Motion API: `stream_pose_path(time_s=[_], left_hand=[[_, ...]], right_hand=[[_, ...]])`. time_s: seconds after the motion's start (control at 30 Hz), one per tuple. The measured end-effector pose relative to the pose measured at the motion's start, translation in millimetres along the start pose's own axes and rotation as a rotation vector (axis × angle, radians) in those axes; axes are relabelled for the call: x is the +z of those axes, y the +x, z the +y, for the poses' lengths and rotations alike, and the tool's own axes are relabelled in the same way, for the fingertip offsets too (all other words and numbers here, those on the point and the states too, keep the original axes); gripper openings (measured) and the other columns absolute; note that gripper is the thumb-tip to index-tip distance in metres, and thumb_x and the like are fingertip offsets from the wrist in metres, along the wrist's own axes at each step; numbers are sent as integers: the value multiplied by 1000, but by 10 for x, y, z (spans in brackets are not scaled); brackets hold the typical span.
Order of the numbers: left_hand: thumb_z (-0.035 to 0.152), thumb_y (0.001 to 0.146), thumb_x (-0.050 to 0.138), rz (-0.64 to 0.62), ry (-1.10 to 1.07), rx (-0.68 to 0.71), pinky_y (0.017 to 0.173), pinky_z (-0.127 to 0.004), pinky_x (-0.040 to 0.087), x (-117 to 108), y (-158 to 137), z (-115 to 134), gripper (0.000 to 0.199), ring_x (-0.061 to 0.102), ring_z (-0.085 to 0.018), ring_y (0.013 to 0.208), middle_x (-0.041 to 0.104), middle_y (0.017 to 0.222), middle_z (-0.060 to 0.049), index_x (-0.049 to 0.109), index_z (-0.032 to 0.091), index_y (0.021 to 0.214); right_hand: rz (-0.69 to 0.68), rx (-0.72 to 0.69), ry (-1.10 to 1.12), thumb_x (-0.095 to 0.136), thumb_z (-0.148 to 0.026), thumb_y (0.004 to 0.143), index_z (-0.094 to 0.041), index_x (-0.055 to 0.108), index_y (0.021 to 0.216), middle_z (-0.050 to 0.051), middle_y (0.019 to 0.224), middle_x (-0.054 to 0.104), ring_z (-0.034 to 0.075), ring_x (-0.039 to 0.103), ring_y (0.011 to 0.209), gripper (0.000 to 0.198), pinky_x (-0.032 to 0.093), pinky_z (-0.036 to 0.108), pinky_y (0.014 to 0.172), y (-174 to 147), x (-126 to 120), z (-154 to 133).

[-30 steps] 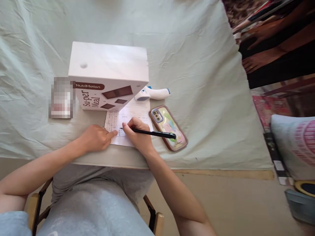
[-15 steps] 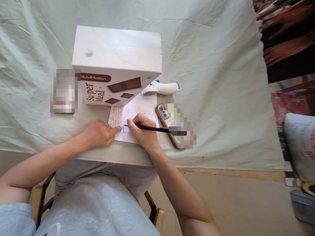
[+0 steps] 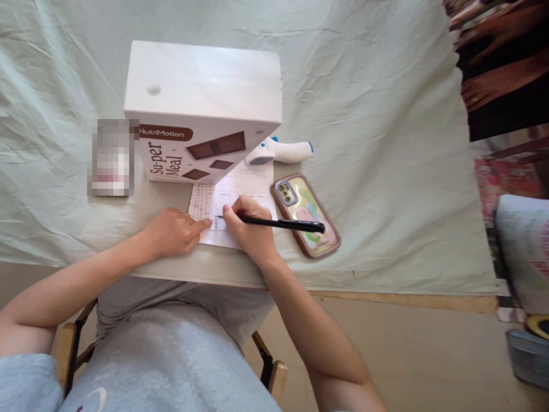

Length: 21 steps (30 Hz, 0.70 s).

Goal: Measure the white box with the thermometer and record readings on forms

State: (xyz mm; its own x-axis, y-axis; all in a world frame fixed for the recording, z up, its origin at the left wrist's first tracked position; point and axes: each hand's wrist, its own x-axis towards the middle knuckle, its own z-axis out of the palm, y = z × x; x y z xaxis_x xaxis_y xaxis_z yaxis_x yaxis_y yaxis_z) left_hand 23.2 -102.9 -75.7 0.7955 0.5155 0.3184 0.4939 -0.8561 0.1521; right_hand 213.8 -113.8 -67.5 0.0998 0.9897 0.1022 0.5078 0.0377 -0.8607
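My right hand (image 3: pixel 251 226) is closed around a black pen (image 3: pixel 295 224). The pen's tip touches a small box of handwriting on a white sheet of paper (image 3: pixel 227 240), and its back end reaches over the phone. Left of the tip, my left hand (image 3: pixel 175 232) rests on the table edge side of the paper. Its index finger stretches onto the sheet, pointing at the written spot; the other fingers curl loosely and hold nothing. Dense handwritten lines (image 3: pixel 201 200) cover a strip along the sheet's left side. The far part of the paper lies behind the box.
A white NutriMotion box (image 3: pixel 206 86) stands just beyond the paper. Behind its right corner lies a white handheld thermometer-like device (image 3: pixel 291 151). A phone in a patterned case (image 3: pixel 306 214) is right of my hand. A blurred-out object (image 3: pixel 111 160) stands left. Another person's hands (image 3: pixel 493 86) show far right.
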Motion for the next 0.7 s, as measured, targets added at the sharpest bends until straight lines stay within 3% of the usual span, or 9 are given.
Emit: stream_pose_path(time_s=[0.43,0.7], left_hand=[[17,88,43,-114,-4,-32,52,-26,44,-15,4,4,35,65,-16,58,71,66,-2,64,17,116],[18,88,43,-94,-8,-26,52,-27,43,-25,4,-2,34,65,-16,56,69,63,-2,65,17,114]], right_hand=[[8,17,11,53,-27,75,-24,35,53,-6,48,39,11,35,47,28,29,27,49,1,-6,3],[3,33,-25,52,-25,77,-24,35,54,-6,49,38,12,34,50,29,30,27,51,-2,-14,0]])
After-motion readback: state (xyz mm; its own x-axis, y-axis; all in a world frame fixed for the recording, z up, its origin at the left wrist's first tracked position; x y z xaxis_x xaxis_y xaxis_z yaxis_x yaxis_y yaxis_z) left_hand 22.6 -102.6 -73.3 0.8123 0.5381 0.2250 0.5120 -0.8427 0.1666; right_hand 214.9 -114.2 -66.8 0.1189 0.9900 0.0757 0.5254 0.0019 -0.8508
